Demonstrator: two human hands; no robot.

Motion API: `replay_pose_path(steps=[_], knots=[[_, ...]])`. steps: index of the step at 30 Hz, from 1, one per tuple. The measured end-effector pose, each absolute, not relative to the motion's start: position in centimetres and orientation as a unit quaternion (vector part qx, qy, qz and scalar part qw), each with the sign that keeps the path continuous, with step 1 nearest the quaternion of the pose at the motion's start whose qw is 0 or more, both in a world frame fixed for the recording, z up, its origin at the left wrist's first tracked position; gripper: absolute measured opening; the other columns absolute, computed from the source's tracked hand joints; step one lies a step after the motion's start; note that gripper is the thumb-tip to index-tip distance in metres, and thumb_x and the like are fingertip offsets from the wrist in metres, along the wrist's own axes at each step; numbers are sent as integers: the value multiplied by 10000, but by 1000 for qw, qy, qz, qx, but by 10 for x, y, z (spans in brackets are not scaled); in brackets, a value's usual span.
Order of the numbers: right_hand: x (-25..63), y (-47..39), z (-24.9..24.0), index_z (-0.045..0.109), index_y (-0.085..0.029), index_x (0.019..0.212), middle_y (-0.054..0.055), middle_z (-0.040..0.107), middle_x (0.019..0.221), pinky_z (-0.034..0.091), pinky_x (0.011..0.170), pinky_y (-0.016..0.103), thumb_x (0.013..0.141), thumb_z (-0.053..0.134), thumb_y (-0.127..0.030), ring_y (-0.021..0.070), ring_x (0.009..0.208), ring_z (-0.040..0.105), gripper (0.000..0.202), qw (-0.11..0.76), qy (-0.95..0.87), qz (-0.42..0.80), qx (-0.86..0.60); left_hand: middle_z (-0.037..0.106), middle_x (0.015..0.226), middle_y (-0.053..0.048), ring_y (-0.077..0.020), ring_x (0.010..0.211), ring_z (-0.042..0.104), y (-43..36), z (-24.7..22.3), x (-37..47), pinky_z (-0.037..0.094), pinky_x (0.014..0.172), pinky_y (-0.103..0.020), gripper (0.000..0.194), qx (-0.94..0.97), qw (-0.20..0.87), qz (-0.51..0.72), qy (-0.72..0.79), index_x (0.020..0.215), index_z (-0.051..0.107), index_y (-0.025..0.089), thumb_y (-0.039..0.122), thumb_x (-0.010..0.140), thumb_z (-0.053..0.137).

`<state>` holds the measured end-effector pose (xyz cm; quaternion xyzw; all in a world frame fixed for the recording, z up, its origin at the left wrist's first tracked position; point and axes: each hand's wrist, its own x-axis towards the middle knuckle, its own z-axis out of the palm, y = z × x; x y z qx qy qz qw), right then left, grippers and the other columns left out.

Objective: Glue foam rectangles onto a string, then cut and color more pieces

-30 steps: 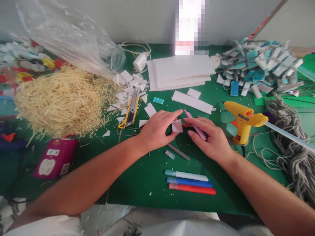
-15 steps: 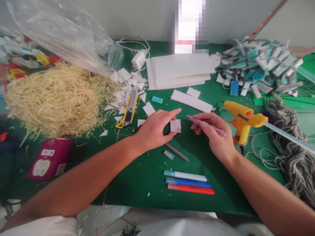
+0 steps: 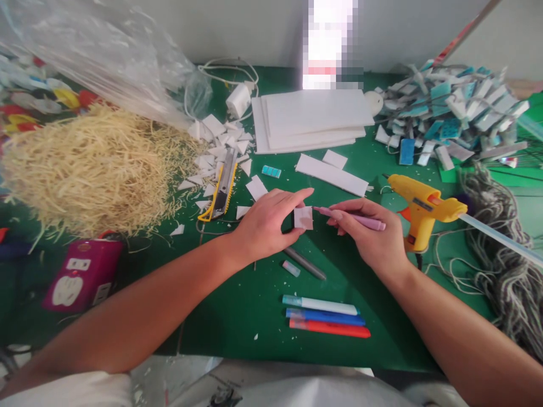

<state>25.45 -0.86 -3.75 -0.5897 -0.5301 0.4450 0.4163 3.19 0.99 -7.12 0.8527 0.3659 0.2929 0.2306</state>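
Between thumb and fingers, my left hand [image 3: 271, 221] pinches a small white foam board piece [image 3: 303, 218] near the table's middle. A pink marker [image 3: 360, 219] is in my right hand [image 3: 379, 230], its tip pointing left at the upper right edge of the piece; whether it touches I cannot tell. Below my left hand lie a dark grey stick [image 3: 306, 264] and a small clear pen cap [image 3: 291, 268]. Closer to me, a white-bodied marker [image 3: 326, 305], a blue marker [image 3: 331, 316] and a red marker [image 3: 335, 328] lie side by side.
A yellow box cutter [image 3: 223, 186] lies left among white scraps [image 3: 216, 133], beside a straw heap [image 3: 89, 169]. White sheets [image 3: 318, 118] are stacked at the back. A yellow glue gun [image 3: 424, 206] and grey yarn [image 3: 494, 243] are right. A purple power socket [image 3: 85, 274] stands left.
My right hand has turned the pink marker to a flatter angle and moved its tip left, up to the edge of the foam board piece. My left hand has stayed almost still.
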Motion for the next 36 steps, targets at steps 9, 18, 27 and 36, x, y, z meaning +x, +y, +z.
replay_pose_path(steps=[9, 18, 27, 36], knots=[[257, -11, -39, 746, -212, 701, 14, 718, 597, 476, 444, 243, 813, 789, -437, 128, 487, 591, 255, 381, -559, 421, -604, 731, 1184, -77, -239, 1130, 679, 11, -70, 32, 542, 986, -403, 569, 852, 237, 275, 377, 1472, 472, 195, 190, 928, 640], [255, -11, -38, 744, -213, 710, 14, 718, 601, 497, 466, 253, 820, 800, -466, 136, 504, 607, 281, 385, -561, 419, -602, 738, 1185, -94, -245, 1126, 682, 11, -69, 33, 547, 983, -413, 559, 852, 239, 288, 366, 1457, 482, 167, 161, 920, 636], [258, -11, -39, 745, -212, 742, 16, 728, 623, 515, 468, 249, 840, 786, -432, 139, 519, 631, 244, 389, -563, 423, -594, 736, 1198, -102, -251, 1140, 680, 12, -70, 33, 548, 983, -413, 537, 854, 231, 288, 366, 1449, 487, 162, 170, 931, 625], [260, -12, -39, 766, -216, 861, 54, 809, 817, 627, 580, 278, 807, 824, -440, 199, 707, 762, 238, 391, -567, 426, -586, 728, 1202, -111, -260, 1117, 671, 12, -69, 33, 538, 971, -404, 556, 861, 214, 279, 368, 1451, 477, 131, 170, 921, 639]])
